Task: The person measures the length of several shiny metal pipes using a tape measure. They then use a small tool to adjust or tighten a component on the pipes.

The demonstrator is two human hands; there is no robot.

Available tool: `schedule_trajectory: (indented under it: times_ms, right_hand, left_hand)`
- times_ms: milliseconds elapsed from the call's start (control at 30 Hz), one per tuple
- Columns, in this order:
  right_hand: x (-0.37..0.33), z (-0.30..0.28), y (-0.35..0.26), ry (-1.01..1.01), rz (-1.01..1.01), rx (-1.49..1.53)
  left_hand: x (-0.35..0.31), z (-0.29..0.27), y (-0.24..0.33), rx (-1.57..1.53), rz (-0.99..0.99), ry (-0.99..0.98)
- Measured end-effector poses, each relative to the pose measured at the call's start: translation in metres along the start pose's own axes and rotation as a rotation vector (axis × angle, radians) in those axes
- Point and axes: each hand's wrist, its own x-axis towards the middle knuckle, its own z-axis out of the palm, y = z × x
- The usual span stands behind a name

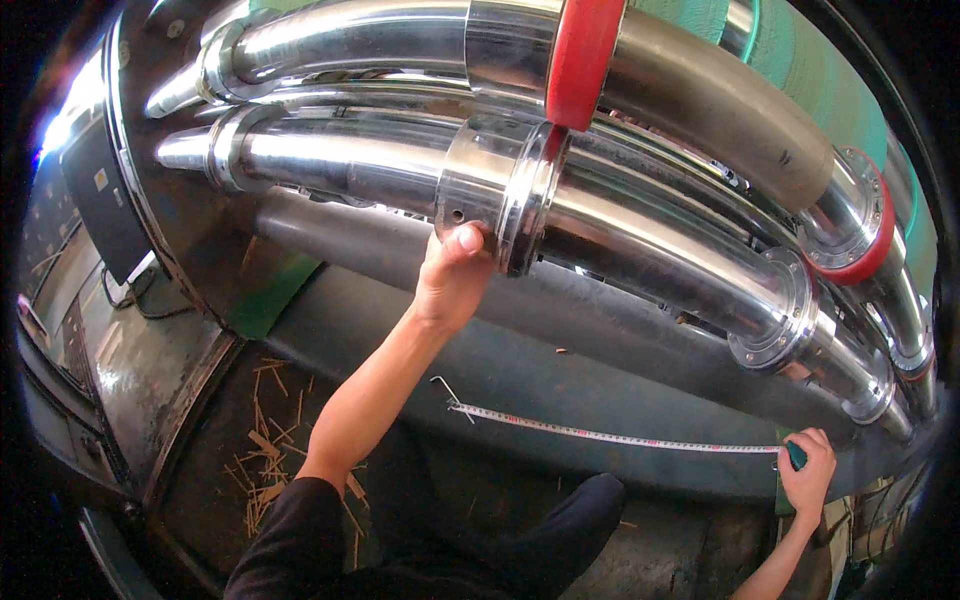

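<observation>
My left hand grips a shiny metal collar on the lower steel roller. Its thumb presses just below a small hole in the collar; the other fingers are hidden underneath. At the far right, my right hand is closed round a green tape measure. From its case the white tape blade runs left along a dark ledge, pulled out long. A thin bent metal rod, like a hex key, lies by the blade's free end.
More polished rollers curve across the top, one with a red ring. A green drum stands behind them. Thin wooden strips litter the floor at the lower left. A dark machine side plate rises at the left.
</observation>
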Motion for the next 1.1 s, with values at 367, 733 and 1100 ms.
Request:
schedule_trajectory:
  times_ms: [367, 733, 1100]
  right_hand:
    - [-0.008, -0.02, 0.004, 0.019, -0.012, -0.02]
    - [-0.015, -0.024, 0.0, 0.022, 0.053, 0.022]
    - [-0.014, -0.024, 0.002, 0.07, 0.037, 0.092]
  left_hand:
    - [0.0, -0.004, -0.014, 0.004, 0.086, 0.064]
    - [0.004, 0.0, -0.007, -0.023, 0.091, -0.012]
    - [-0.012, -0.019, 0.003, -0.165, 0.024, -0.135]
